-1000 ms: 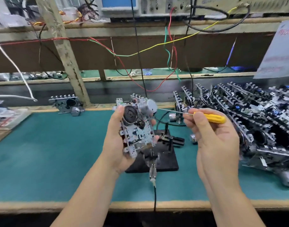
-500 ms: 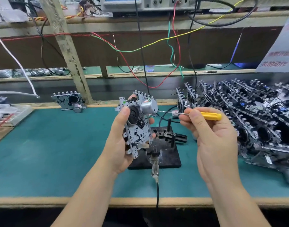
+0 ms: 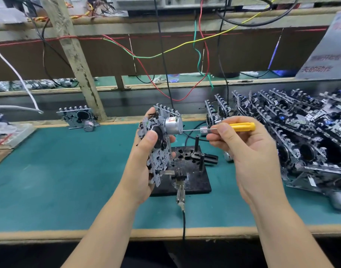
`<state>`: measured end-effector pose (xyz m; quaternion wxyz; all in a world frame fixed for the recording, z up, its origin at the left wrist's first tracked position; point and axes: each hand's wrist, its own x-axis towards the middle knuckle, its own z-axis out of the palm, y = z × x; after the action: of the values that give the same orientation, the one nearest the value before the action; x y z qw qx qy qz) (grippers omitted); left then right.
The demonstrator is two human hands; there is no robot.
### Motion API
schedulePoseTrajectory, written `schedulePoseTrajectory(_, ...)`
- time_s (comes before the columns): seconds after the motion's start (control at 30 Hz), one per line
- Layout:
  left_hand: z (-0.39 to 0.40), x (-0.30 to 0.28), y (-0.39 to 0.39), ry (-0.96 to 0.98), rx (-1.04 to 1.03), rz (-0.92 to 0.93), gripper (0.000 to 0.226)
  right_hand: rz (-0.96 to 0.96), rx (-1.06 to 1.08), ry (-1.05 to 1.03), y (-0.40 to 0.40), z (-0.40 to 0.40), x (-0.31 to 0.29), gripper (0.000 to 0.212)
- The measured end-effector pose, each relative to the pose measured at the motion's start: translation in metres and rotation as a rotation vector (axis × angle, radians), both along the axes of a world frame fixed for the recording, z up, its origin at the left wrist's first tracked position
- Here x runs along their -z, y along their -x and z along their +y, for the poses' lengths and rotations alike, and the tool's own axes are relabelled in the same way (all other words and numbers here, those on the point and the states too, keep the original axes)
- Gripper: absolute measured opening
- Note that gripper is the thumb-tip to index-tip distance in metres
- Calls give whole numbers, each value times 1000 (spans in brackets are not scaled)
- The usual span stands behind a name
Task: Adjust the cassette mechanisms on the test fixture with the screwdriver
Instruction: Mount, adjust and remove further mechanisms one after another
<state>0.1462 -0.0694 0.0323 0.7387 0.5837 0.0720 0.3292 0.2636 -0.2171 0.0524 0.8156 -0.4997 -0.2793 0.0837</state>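
My left hand grips a metal cassette mechanism upright above the bench, thumb over its black flywheel, its silver motor facing right. My right hand pinches a yellow-handled screwdriver held level. Its thin shaft points left and the tip meets the motor's end face. Below and between my hands sits the black test fixture with upright pegs and a cable plug at its front edge; no mechanism is mounted on it.
A large pile of cassette mechanisms fills the right of the teal mat. A single mechanism stands at the back left beside a wooden post. Wires hang from instruments above. A black cable runs off the front edge.
My left hand turned the mechanism so the motor faces right more squarely. The screwdriver tip moved left onto the motor's end face. The head camera has tilted slightly down.
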Motion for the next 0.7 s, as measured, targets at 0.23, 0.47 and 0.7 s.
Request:
schedulePoseTrajectory(0.23,1,0,1,120,8,70,73,-110,49,46,-6,-4,3,7)
schedulePoseTrajectory(0.47,2,-1,3,121,-27,110,86,-134,53,33,-1,-3,2,25)
schedulePoseTrajectory(0.7,11,-5,-3,-87,-114,37,69,18,96,-85,-10,-7,6,12)
